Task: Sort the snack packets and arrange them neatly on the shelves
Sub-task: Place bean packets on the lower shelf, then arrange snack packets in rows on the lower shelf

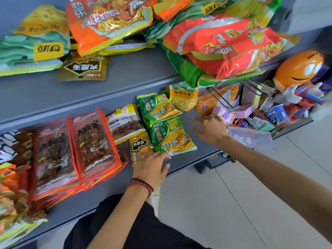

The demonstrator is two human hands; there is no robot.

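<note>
Under my left hand [150, 166] lies a small black-and-yellow packet [139, 145], flat on the lower shelf [111, 187]. My fingers rest fairly straight on its near end, gripping nothing. Just right of those fingertips, touching the small packet, sits a green noodle packet [171, 136], with a second green packet [158, 106] behind it. My right hand [210, 130] hovers just right of them, fingers spread apart and empty. I judge the noodle packets light and puffy, the film slick, the block inside brittle, so a hard squeeze could crush it. Best to take one across its width, thumb on one long edge, fingers on the other. Left of my left hand, red-edged packets [93, 139] lie stacked.
</note>
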